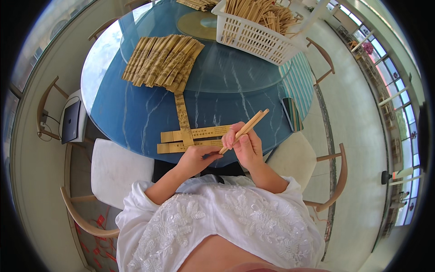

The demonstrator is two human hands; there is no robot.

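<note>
round table (120, 109), turntable (226, 77), chairs (120, 167) — looks like a dining room.

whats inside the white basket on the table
A jumbled heap of light wooden chopsticks fills the white basket. The heap covers the bottom, so whatever lies underneath cannot be seen.

The bare left forearm (164, 185), emerging from a loose white fabric sleeve (134, 198) gathered near the elbow, slants inward and away from the torso to the left hand (199, 157), whose fingers extend to the right and draw together with the thumb in a low pinch. The bare right forearm (270, 177), likewise uncovered below its white fabric sleeve (290, 193), angles inward to the right hand (247, 146), held slightly farther forward, its fingers (230, 137) curled opposite a raised thumb in a closed grip.
</note>
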